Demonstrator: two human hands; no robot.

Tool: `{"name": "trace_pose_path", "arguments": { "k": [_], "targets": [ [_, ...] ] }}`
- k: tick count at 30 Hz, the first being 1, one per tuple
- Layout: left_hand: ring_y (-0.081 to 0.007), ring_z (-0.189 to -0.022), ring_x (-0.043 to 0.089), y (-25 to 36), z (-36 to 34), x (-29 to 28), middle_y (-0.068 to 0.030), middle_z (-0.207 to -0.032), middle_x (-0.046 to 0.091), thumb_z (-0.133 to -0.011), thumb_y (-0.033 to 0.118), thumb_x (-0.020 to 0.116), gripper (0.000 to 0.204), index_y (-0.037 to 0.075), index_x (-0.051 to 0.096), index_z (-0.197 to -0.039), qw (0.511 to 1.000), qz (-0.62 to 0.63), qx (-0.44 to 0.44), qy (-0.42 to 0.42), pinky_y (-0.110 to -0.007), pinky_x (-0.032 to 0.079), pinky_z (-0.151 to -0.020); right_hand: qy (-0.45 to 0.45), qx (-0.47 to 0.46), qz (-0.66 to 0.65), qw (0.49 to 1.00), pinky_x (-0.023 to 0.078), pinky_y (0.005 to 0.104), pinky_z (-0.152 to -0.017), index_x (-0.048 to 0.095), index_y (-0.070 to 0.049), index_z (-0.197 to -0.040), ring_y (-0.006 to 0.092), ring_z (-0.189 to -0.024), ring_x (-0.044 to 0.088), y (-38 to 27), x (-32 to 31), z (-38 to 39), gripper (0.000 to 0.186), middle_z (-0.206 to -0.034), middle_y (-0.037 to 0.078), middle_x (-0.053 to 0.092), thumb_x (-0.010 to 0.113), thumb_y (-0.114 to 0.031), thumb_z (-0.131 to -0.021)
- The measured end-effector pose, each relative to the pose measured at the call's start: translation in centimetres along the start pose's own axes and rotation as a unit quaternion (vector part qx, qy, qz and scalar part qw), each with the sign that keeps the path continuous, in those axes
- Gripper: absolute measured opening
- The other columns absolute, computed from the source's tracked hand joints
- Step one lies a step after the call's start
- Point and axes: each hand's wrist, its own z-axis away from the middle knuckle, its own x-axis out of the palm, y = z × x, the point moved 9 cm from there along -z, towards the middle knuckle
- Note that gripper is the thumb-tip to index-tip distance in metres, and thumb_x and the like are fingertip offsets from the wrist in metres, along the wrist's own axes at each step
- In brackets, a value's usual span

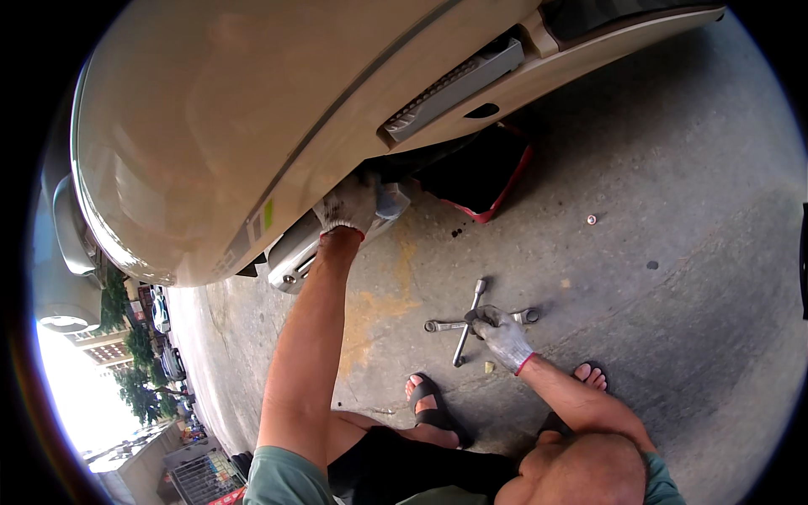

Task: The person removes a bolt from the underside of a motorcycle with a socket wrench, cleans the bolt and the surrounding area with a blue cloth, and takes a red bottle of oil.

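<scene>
Right fingers: bent and closed about the centre of the tool by the gloved right hand (507, 337); little gap seems to be left, though their under side is hidden.
Cross wrench (452, 325): located low over the grey ground (673, 337), in front of the feet, with its four arms spread; whether it is touching the ground cannot be told. It is held at the crossing probably because the weight is balanced there and all four ends are left free.
Left fingers: mostly hidden in the shadow under the body edge, where the gloved left hand (347, 204) is placed; how far they are spread, and whether anything is gripped, cannot be told.
Silver wheel-like part (295, 257): seen just beside the left hand, half covered by the bodywork; it may be used for support of the reaching arm.
Gloves: worn on both hands, presumably for protection from dirt and sharp edges.
Beige vehicle (227, 126): extended above the left hand, so the view beneath is blocked.
Red-edged dark object (482, 217): placed on the ground, partly beneath the vehicle.
Black sandals (432, 402): set apart, likely so that balance is kept while low work is done.
</scene>
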Motion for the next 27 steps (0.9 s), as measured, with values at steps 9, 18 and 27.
{"name": "trace_pose_path", "arguments": {
  "k": [9, 18, 27],
  "targets": [
    [-0.039, -0.116, 0.058, 0.8, 0.8, -2.0, -0.0187, -0.129, 0.062, -0.093, 0.044, 0.054, 0.048, 0.009, 0.062, -0.125, 0.989, 0.111, 0.05, -0.083, -0.043, 0.045, -0.1, 0.0, -0.005, -0.052, 0.999, 0.048, 0.0232, -0.078, 0.064, 0.0, -0.106, 0.0082, -0.085, 0.058, -0.9, -1.2, 0.2, 0.014, -0.095, 0.001, 0.065, 0.056, -0.001, -0.095],
    [-0.0421, -0.108, 0.062, -1.6, 9.1, -3.5, -0.0299, -0.12, 0.062, -0.097, 0.041, 0.052, 0.05, 0.004, 0.053, -0.13, 0.963, 0.184, 0.015, -0.195, -0.048, 0.049, -0.094, 0.038, -0.175, 0.003, 0.984, 0.049, 0.0292, -0.089, 0.062, 0.001, -0.12, 0.0166, -0.1, 0.062, -8.4, -0.8, 1.5, 0.026, -0.107, 0.008, 0.067, 0.056, -0.003, -0.095],
    [-0.022, -0.091, 0.069, 6.1, 19.8, 4.1, -0.0211, -0.122, 0.064, -0.101, 0.052, 0.045, 0.066, 0.001, 0.044, -0.141, 0.681, 0.49, -0.018, -0.543, -0.033, 0.057, -0.075, 0.051, -0.275, 0.111, 0.954, 0.051, 0.035, -0.089, 0.061, 0.002, -0.122, 0.0226, -0.099, 0.065, -14.5, 1.8, 0.9, 0.03, -0.108, 0.014, 0.067, 0.054, -0.002, -0.093]
  ]
}}
